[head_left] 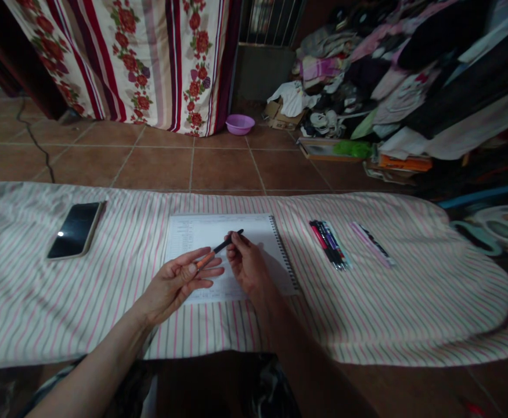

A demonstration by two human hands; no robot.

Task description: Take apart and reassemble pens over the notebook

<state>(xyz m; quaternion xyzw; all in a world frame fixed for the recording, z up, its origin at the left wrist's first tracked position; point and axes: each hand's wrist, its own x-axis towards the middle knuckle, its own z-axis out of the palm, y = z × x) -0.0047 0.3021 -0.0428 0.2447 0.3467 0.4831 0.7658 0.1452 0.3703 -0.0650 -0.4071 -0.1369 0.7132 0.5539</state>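
A black pen with an orange section [221, 247] is held slantwise above a spiral notebook [254, 226] with printed pages. My left hand [182, 276] pinches the orange end between thumb and palm side, its other fingers spread. The black end is between the thumb and fingers of my right hand [245, 261]. Right of the notebook lies a bunch of several pens [330, 245], and beyond it a smaller group of pink and black pens [373, 244].
A phone [75, 231] lies at the left on the striped cloth [127, 232]. Beyond the cloth are a tiled floor, a purple basin [240, 123], a floral curtain [149, 64] and piled clothes [367, 69]. A palette-like tray [504, 226] is at the far right.
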